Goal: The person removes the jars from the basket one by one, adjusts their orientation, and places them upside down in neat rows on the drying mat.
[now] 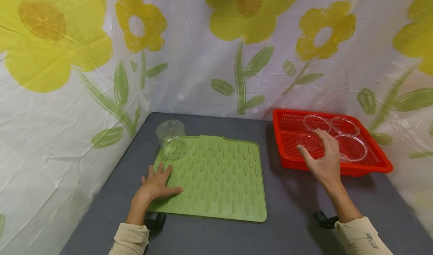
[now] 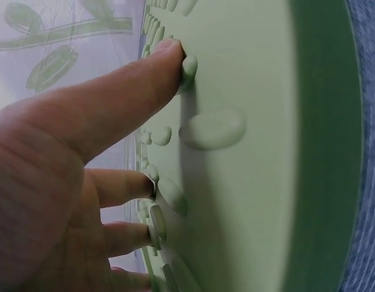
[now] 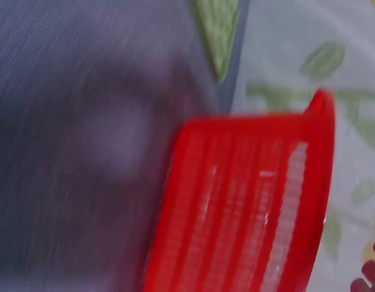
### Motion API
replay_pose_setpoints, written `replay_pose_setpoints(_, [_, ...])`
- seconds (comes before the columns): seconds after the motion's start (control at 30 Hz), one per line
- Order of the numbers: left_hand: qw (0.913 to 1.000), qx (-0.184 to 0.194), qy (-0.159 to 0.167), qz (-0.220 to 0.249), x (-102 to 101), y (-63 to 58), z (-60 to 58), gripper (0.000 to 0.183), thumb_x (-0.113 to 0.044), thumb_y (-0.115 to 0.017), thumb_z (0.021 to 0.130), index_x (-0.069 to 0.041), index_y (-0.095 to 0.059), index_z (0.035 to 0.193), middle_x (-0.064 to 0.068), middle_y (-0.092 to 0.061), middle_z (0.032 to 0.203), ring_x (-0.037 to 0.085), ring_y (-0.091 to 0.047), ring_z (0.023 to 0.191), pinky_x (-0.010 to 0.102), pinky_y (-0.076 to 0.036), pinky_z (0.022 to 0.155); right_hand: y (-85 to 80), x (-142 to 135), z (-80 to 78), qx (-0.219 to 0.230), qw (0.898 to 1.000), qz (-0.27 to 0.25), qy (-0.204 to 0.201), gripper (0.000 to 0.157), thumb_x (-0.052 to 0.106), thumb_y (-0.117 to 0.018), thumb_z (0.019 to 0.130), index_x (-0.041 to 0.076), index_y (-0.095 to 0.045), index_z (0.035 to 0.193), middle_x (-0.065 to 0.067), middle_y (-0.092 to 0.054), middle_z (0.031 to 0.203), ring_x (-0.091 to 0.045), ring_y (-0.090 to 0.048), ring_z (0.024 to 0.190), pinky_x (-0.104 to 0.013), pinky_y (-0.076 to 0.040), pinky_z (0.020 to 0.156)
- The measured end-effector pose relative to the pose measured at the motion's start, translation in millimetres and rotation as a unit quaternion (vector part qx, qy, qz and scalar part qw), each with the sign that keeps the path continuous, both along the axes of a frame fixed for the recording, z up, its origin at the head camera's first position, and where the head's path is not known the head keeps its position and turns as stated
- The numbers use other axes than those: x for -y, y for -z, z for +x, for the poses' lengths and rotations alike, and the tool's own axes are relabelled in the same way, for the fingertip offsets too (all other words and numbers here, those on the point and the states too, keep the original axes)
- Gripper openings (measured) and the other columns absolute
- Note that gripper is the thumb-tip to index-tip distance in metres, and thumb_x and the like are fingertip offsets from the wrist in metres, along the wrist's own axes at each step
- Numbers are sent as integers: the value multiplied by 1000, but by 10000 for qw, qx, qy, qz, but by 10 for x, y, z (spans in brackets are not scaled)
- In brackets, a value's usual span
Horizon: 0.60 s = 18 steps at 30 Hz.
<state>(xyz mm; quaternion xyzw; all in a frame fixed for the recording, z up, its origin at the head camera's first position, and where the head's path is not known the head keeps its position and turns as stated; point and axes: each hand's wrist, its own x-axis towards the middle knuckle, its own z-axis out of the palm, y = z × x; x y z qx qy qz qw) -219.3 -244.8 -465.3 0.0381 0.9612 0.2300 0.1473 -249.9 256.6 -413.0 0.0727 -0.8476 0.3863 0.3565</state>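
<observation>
My left hand (image 1: 156,186) rests with its fingers spread on the left edge of a green ridged mat (image 1: 216,180). In the left wrist view the thumb (image 2: 126,91) and fingertips touch the mat's raised bumps. A clear round plastic container (image 1: 171,138) stands at the mat's far left corner, beyond that hand. Over the near side of a red plastic basket (image 1: 284,161) hovers my right hand (image 1: 325,159), thumb and fingers apart, nothing between them. Clear round plastic pieces lie in the basket, among them a large one (image 1: 352,148) by the hand. The right wrist view is blurred.
A dark grey table (image 1: 203,238) lies under the mat and basket. Behind it and at both sides hangs a white cloth (image 1: 189,82) printed with yellow flowers. The basket stands at the back right, with a strip of table between it and the mat.
</observation>
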Motion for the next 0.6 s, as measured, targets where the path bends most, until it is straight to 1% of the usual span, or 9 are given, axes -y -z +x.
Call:
replay_pose_setpoints(0.17, [10000, -38, -21, -12, -26, 17, -13, 104, -56, -75, 86, -1, -27, 160, 37, -8, 164, 65, 4, 148, 86, -8, 109, 24, -365, 36, -26, 9981, 216, 573, 80, 14, -86, 75, -2, -50, 144, -26, -46, 152, -45, -35, 142, -65, -24, 119])
replay_pose_setpoints(0.27, [10000, -49, -17, -17, -36, 24, -24, 105, -57, -75, 86, -1, -27, 160, 37, -8, 164, 65, 4, 148, 86, -8, 109, 43, -556, 51, 179, 9933, 379, 1081, 90, 21, -85, 74, -1, -42, 150, -28, -43, 153, -48, -34, 141, -64, -22, 120])
replay_pose_setpoints(0.37, [10000, -22, -32, 6, -37, 24, -20, 106, -58, -75, 85, -1, -27, 160, 37, -7, 164, 65, 5, 148, 86, -8, 109, 58, -709, 58, 673, 9835, 461, 1612, 99, 29, -84, 75, -1, -33, 154, -30, -38, 154, -50, -32, 141, -66, -22, 118])
replay_pose_setpoints(0.43, [10000, 28, -69, 36, -28, 25, -13, 106, -58, -75, 85, -2, -26, 161, 36, -6, 165, 65, 6, 148, 85, -6, 109, 52, -788, 58, 1120, 9756, 458, 1834, 104, 33, -83, 76, 0, -27, 157, -31, -35, 156, -51, -31, 142, -68, -22, 117])
replay_pose_setpoints(0.53, [9999, 69, -121, 73, -17, 15, 3, 107, -59, -75, 85, -2, -25, 161, 36, -4, 165, 64, 7, 148, 85, -5, 109, 26, -876, 32, 1772, 9639, 472, 1929, 109, 37, -82, 79, -2, -19, 159, -33, -30, 158, -54, -28, 144, -72, -21, 116])
replay_pose_setpoints(0.6, [9999, 70, -131, 87, -8, 9, 9, 107, -58, -75, 85, -2, -24, 161, 36, -4, 165, 64, 8, 148, 85, -5, 109, 9, -913, 7, 2070, 9585, 491, 1899, 112, 39, -82, 79, -4, -16, 160, -36, -29, 158, -56, -27, 143, -73, -21, 115])
